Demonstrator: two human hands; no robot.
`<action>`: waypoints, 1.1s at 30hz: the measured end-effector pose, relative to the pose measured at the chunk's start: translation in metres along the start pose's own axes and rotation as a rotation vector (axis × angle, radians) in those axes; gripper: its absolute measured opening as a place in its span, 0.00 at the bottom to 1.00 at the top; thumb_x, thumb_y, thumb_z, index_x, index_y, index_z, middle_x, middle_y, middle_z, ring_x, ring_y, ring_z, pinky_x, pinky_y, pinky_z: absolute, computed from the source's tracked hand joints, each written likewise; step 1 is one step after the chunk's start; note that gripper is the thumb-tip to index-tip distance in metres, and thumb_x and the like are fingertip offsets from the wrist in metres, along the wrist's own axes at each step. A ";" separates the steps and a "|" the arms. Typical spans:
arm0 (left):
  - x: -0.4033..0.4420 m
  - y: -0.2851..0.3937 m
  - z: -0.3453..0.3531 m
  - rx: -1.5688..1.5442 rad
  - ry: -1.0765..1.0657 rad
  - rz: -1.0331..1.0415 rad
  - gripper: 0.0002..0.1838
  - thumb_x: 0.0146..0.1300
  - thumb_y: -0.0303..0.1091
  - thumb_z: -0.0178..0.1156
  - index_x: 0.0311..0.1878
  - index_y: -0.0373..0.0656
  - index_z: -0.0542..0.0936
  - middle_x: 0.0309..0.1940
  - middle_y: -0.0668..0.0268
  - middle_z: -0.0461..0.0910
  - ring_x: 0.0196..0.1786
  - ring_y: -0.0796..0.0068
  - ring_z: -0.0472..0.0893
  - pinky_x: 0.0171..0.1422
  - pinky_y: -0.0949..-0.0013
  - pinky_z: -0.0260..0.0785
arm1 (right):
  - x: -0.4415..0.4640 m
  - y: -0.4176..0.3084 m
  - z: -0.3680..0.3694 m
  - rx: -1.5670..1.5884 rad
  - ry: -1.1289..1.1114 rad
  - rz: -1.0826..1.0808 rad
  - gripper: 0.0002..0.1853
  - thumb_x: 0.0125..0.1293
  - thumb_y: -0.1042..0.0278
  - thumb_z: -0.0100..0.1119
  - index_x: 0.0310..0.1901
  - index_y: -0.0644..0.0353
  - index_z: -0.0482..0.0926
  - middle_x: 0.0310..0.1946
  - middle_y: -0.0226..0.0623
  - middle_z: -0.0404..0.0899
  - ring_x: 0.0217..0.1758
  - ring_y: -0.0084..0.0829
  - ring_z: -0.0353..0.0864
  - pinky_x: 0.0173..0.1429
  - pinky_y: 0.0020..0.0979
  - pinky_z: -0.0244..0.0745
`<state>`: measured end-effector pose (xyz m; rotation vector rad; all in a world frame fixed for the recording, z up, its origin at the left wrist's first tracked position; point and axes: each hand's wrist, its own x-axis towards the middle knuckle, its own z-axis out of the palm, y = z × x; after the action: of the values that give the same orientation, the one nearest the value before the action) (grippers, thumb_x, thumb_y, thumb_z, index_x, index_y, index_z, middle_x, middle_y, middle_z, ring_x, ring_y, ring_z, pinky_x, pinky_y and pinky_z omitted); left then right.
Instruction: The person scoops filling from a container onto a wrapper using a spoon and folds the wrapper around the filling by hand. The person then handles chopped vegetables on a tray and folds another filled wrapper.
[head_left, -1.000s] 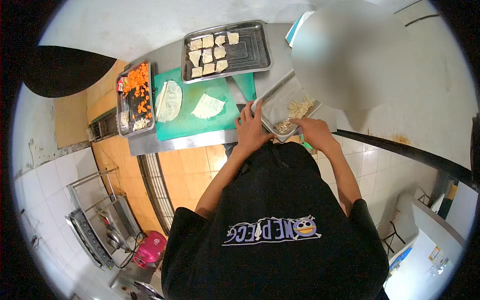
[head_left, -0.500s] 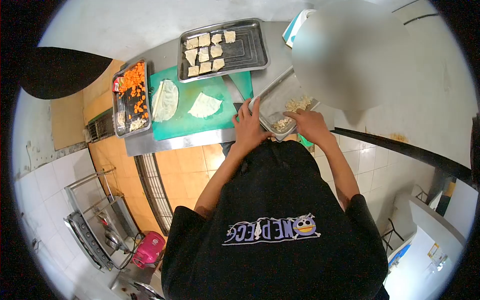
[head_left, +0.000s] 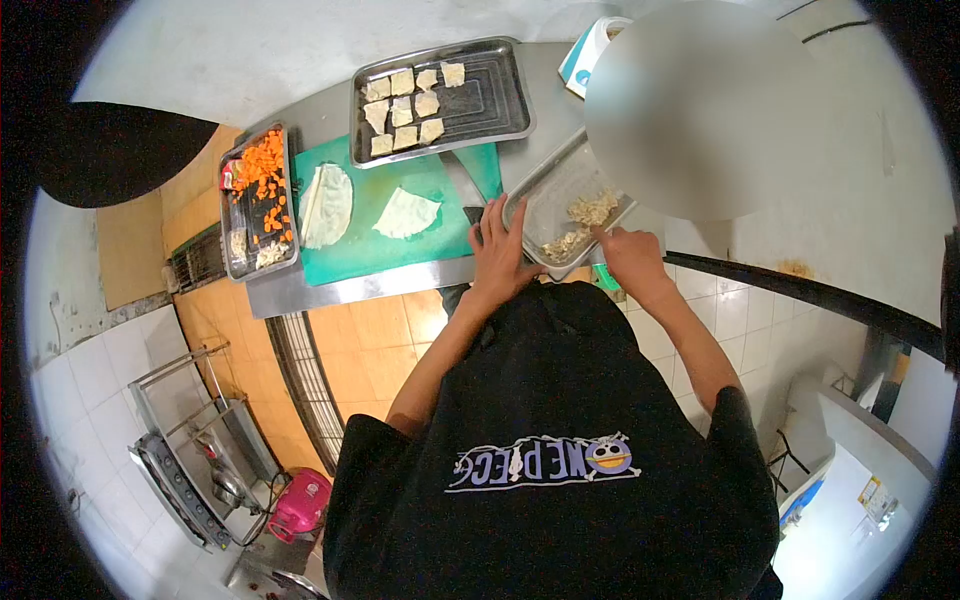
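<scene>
Right fingers (head_left: 610, 240) shifted rightward, chopped food (head_left: 594, 208) alongside

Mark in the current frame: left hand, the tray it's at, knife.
Left hand (head_left: 497, 257): head view, back of the hand.
Tray at that hand (head_left: 553, 190): head view, bare part of its floor.
Knife (head_left: 462, 182): head view, on the blade.

We're looking at a bench (head_left: 360, 286) in smooth grey metal, pretty shiny along its front edge, plus a glossy dark metal tray (head_left: 492, 102). Our green cutting board (head_left: 362, 250) looks like matt plastic, and the shirt (head_left: 560, 540) is matt black cloth. Pale smooth-sided container (head_left: 555, 193): plastic or metal, we honestly can't tell.
</scene>
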<state>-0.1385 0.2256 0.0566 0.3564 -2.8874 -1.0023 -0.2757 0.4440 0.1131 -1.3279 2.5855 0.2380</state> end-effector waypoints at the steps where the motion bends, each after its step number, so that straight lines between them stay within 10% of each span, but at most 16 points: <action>1: -0.001 0.000 0.001 -0.002 0.001 -0.003 0.70 0.41 0.47 0.88 0.86 0.47 0.55 0.84 0.50 0.50 0.87 0.41 0.49 0.80 0.31 0.46 | -0.002 -0.002 0.001 -0.001 -0.002 -0.002 0.24 0.66 0.73 0.60 0.64 0.50 0.84 0.32 0.38 0.86 0.32 0.41 0.89 0.36 0.46 0.81; 33: -0.005 0.005 0.005 -0.030 0.158 -0.109 0.77 0.33 0.53 0.90 0.86 0.45 0.53 0.79 0.49 0.59 0.81 0.44 0.59 0.79 0.38 0.49 | 0.042 -0.064 0.020 0.739 -0.120 0.214 0.19 0.67 0.65 0.58 0.55 0.62 0.88 0.45 0.61 0.88 0.52 0.59 0.88 0.63 0.56 0.80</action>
<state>-0.1353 0.2337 0.0555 0.5696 -2.7345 -0.9825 -0.2453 0.3790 0.0802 -0.7430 2.3372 -0.5384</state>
